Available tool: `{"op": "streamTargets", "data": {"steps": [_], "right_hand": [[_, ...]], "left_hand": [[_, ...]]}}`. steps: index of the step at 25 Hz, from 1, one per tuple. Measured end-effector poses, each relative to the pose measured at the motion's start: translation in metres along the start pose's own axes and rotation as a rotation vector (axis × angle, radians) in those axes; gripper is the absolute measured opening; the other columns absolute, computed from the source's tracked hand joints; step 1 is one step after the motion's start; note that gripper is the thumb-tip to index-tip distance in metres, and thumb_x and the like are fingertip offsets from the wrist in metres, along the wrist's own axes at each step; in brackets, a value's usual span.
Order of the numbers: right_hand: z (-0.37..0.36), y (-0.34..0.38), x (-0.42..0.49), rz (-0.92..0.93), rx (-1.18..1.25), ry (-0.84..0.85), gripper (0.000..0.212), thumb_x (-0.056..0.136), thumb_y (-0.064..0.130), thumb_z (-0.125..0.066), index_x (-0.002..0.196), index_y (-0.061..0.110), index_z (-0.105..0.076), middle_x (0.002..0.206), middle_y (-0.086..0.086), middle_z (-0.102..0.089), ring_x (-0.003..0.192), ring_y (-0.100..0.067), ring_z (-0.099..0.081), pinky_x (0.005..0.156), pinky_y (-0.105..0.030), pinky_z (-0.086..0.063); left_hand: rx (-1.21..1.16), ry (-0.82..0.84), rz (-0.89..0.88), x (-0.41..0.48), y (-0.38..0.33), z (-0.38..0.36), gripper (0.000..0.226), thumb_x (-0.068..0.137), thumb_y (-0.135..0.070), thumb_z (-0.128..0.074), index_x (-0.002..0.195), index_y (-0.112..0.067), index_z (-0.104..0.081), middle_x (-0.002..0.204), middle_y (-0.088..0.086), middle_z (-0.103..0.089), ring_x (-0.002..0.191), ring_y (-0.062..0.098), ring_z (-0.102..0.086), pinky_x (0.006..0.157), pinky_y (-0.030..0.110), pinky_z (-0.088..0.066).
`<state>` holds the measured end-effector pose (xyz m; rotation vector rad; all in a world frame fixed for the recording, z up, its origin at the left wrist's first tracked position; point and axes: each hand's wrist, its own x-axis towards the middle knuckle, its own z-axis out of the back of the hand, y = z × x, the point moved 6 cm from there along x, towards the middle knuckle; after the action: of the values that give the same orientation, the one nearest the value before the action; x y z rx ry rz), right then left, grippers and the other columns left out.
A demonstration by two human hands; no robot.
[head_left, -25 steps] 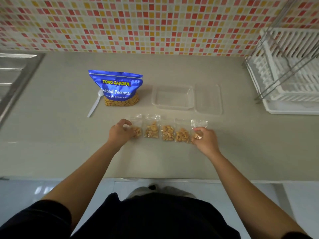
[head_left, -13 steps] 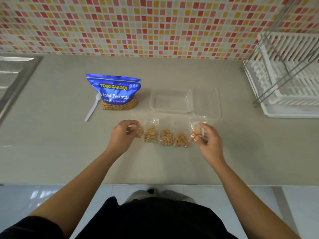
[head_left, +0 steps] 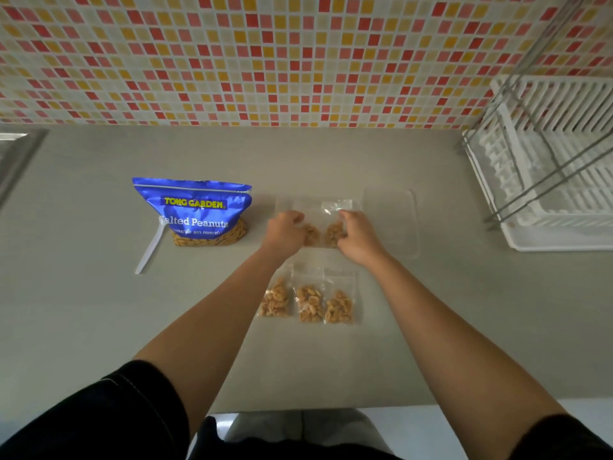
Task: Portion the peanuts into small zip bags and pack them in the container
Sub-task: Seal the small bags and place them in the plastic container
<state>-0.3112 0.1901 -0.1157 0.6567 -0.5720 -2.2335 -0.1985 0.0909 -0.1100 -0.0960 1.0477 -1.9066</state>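
Note:
My left hand [head_left: 284, 231] holds a small zip bag of peanuts [head_left: 310, 233] over the clear plastic container [head_left: 285, 204]. My right hand [head_left: 355, 235] holds a second small bag of peanuts [head_left: 333, 231] beside it, also over the container. Three more filled zip bags [head_left: 308, 298] lie in a row on the counter, nearer to me, between my forearms. Left of the container stands the blue Salted Peanuts bag [head_left: 199, 212].
A white plastic spoon [head_left: 151, 249] lies left of the blue bag. The container's clear lid [head_left: 393, 222] lies flat just right of the container. A white dish rack [head_left: 547, 167] fills the right side. A metal sink edge [head_left: 16, 154] shows at the far left.
Both hands lifted the outermost bags from the row of several and carried them forward over the container. Three bags stay on the counter.

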Motion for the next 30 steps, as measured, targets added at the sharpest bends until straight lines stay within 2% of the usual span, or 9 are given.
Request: {"op": "streamTargets", "data": {"steps": [5, 9, 12, 16, 18, 21, 23, 26, 30], "right_hand": [[-0.014, -0.002, 0.022, -0.038, -0.187, 0.057, 0.043, 0.084, 0.011, -0.058, 0.124, -0.002, -0.048, 0.129, -0.023, -0.048, 0.118, -0.035, -0.048, 0.096, -0.032, -0.04], [-0.015, 0.01, 0.024, 0.031, -0.37, 0.034, 0.035, 0.082, 0.007, -0.056, 0.117, 0.0, -0.056, 0.124, -0.019, -0.052, 0.115, -0.033, -0.051, 0.095, -0.032, -0.041], [-0.006, 0.014, 0.022, -0.009, -0.452, 0.028, 0.036, 0.083, 0.01, -0.059, 0.118, 0.003, -0.057, 0.129, -0.016, -0.041, 0.113, -0.034, -0.051, 0.095, -0.034, -0.043], [0.023, 0.022, -0.017, 0.067, -0.216, -0.141, 0.032, 0.085, 0.009, -0.057, 0.117, 0.011, -0.06, 0.121, -0.013, -0.045, 0.096, -0.029, -0.056, 0.085, -0.027, -0.042], [0.024, 0.012, -0.053, 0.078, -0.099, -0.184, 0.027, 0.087, 0.007, -0.052, 0.112, 0.013, -0.06, 0.114, -0.009, -0.048, 0.083, -0.019, -0.051, 0.077, -0.021, -0.036], [-0.011, -0.012, -0.097, 0.008, -0.077, -0.131, 0.028, 0.087, 0.009, -0.052, 0.115, 0.014, -0.054, 0.116, -0.011, -0.045, 0.097, -0.024, -0.049, 0.086, -0.028, -0.036], [-0.035, -0.025, -0.109, -0.058, -0.065, -0.098, 0.032, 0.086, 0.013, -0.056, 0.118, 0.015, -0.052, 0.118, -0.014, -0.042, 0.111, -0.029, -0.042, 0.097, -0.032, -0.033], [-0.052, -0.034, -0.114, -0.083, 0.043, -0.106, 0.031, 0.086, 0.014, -0.061, 0.116, 0.016, -0.055, 0.12, -0.014, -0.041, 0.109, -0.03, -0.047, 0.097, -0.027, -0.034], [-0.052, -0.039, -0.115, -0.096, 0.127, -0.143, 0.032, 0.083, 0.014, -0.066, 0.114, 0.013, -0.059, 0.119, -0.014, -0.044, 0.11, -0.028, -0.048, 0.09, -0.018, -0.03]], "left_hand": [[0.315, 0.068, -0.054, 0.012, -0.006, -0.018, 0.029, 0.086, 0.001, -0.043, 0.11, 0.003, -0.059, 0.117, 0.021, -0.06, 0.107, 0.035, -0.055, 0.082, 0.034, -0.044], [0.455, 0.093, -0.075, 0.015, -0.004, -0.027, 0.03, 0.088, -0.004, -0.044, 0.115, 0.001, -0.056, 0.124, 0.02, -0.047, 0.108, 0.032, -0.052, 0.089, 0.031, -0.043], [0.476, 0.079, -0.068, 0.012, -0.007, -0.025, 0.028, 0.09, -0.011, -0.048, 0.116, -0.002, -0.053, 0.129, 0.019, -0.041, 0.109, 0.033, -0.051, 0.088, 0.032, -0.043], [0.336, -0.138, -0.153, -0.02, -0.008, 0.018, 0.033, 0.088, -0.005, -0.05, 0.119, -0.005, -0.057, 0.126, 0.018, -0.047, 0.106, 0.034, -0.055, 0.09, 0.034, -0.043], [0.337, -0.144, -0.126, -0.042, 0.018, 0.028, 0.029, 0.088, -0.011, -0.052, 0.115, -0.005, -0.06, 0.118, 0.019, -0.055, 0.103, 0.035, -0.057, 0.089, 0.034, -0.043], [0.43, -0.062, 0.043, -0.074, 0.061, 0.014, 0.038, 0.09, -0.024, -0.052, 0.116, 0.003, -0.052, 0.118, 0.024, -0.051, 0.107, 0.04, -0.05, 0.094, 0.04, -0.038], [0.309, -0.054, 0.1, -0.083, 0.074, 0.003, 0.045, 0.087, -0.027, -0.058, 0.119, 0.003, -0.049, 0.117, 0.023, -0.05, 0.107, 0.039, -0.051, 0.095, 0.042, -0.04], [-0.097, -0.099, 0.239, -0.086, 0.094, 0.0, 0.05, 0.076, -0.025, -0.073, 0.117, -0.005, -0.052, 0.106, 0.011, -0.059, 0.094, 0.027, -0.059, 0.086, 0.036, -0.05], [-0.279, -0.153, 0.201, -0.095, 0.098, 0.003, 0.009, 0.081, -0.017, -0.067, 0.087, -0.01, -0.064, 0.079, 0.002, -0.062, 0.072, 0.015, -0.056, 0.062, 0.021, -0.044]]}}
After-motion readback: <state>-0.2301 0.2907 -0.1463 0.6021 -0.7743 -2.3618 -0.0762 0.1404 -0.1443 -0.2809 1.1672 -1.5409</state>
